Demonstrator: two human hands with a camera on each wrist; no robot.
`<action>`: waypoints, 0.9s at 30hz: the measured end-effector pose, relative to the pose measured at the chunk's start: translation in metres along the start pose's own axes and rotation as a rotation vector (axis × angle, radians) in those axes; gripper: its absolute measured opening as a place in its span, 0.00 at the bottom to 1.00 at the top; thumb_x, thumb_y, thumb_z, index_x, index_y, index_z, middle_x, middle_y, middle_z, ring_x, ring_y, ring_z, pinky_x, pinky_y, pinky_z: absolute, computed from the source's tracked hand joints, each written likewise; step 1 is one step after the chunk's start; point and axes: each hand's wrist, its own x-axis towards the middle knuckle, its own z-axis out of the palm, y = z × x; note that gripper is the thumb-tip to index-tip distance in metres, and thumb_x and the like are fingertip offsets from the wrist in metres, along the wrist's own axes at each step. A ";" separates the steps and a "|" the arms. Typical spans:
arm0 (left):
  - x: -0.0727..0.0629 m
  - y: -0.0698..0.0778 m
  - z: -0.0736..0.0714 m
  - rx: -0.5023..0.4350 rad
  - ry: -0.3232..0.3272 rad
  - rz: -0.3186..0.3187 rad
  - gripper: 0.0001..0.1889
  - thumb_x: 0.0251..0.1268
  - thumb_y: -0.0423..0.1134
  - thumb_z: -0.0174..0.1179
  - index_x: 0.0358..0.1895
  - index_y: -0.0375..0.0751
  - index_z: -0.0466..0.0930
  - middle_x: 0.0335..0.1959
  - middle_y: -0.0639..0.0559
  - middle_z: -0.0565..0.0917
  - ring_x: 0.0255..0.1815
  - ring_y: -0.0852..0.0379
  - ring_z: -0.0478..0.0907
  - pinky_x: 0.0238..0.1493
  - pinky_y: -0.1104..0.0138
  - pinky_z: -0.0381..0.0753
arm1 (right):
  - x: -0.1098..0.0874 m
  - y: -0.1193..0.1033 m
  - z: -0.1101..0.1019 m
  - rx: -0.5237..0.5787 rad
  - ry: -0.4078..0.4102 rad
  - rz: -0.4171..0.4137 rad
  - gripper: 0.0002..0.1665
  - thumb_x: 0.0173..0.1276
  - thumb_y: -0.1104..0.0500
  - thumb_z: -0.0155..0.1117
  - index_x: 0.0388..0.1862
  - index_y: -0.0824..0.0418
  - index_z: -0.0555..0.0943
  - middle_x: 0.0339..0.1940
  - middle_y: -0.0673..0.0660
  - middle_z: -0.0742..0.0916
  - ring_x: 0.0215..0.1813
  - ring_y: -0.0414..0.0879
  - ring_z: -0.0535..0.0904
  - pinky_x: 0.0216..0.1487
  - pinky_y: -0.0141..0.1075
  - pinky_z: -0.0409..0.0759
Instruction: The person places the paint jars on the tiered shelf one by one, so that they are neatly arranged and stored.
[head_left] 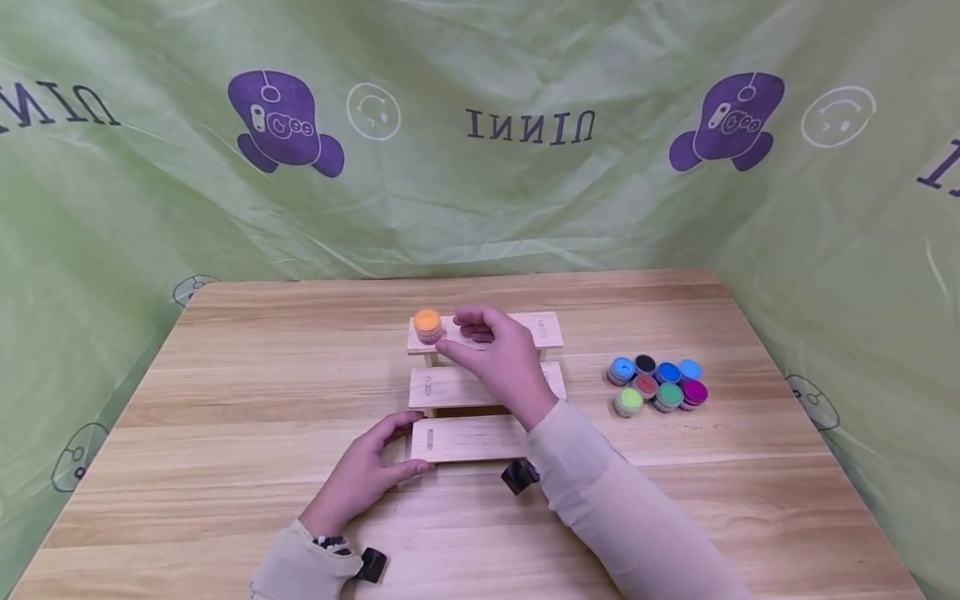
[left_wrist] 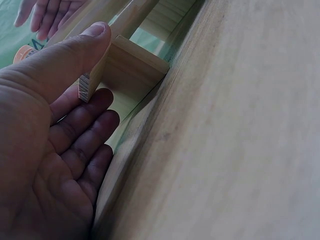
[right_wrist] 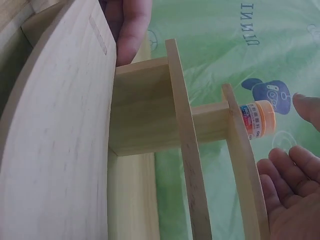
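Note:
A three-step wooden display rack (head_left: 468, 440) stands on the table, its steps rising away from me. On the left end of the top step sits an orange-lidded paint jar (head_left: 428, 326), upright, its printed label visible in the right wrist view. My right hand (head_left: 504, 357) is just right of the jar, fingers apart and loosely bent, holding nothing; a gap shows between hand and jar (right_wrist: 258, 119). My left hand (head_left: 358, 473) grips the left end of the lowest step, thumb (left_wrist: 92, 42) on one side and fingertips curled against the other.
To the right of the rack, several paint jars stand close together, among them a light green jar (head_left: 628, 402), a black jar (head_left: 645, 365) and a magenta jar (head_left: 693, 393). Green printed curtain (head_left: 525, 208) hangs behind the wooden table (head_left: 247, 375) and at both sides.

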 end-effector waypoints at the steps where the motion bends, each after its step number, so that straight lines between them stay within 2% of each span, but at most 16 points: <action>1: 0.000 0.000 0.000 0.000 0.001 0.001 0.34 0.52 0.48 0.77 0.63 0.48 0.77 0.62 0.54 0.80 0.67 0.52 0.73 0.72 0.49 0.63 | -0.001 0.001 -0.001 0.008 0.006 -0.006 0.27 0.56 0.51 0.81 0.53 0.57 0.83 0.48 0.51 0.88 0.51 0.45 0.84 0.55 0.34 0.82; 5: 0.000 0.001 0.000 0.003 0.005 0.000 0.34 0.51 0.48 0.77 0.63 0.48 0.77 0.63 0.54 0.80 0.67 0.52 0.73 0.71 0.49 0.63 | -0.008 0.001 -0.007 0.044 0.018 -0.032 0.23 0.58 0.54 0.80 0.51 0.57 0.84 0.48 0.53 0.88 0.51 0.45 0.84 0.56 0.37 0.82; 15: -0.001 -0.001 0.000 0.009 0.004 -0.002 0.33 0.52 0.48 0.77 0.63 0.50 0.76 0.63 0.54 0.80 0.67 0.52 0.73 0.71 0.49 0.63 | -0.022 0.005 -0.023 0.057 0.046 -0.063 0.20 0.59 0.53 0.79 0.50 0.54 0.86 0.48 0.48 0.88 0.51 0.43 0.82 0.57 0.50 0.79; 27: 0.000 -0.001 0.001 0.004 0.002 -0.005 0.34 0.52 0.48 0.77 0.64 0.49 0.76 0.62 0.54 0.80 0.66 0.52 0.73 0.71 0.49 0.63 | -0.031 0.017 -0.046 0.089 0.052 -0.020 0.22 0.59 0.54 0.79 0.52 0.55 0.85 0.51 0.50 0.88 0.56 0.43 0.81 0.61 0.45 0.77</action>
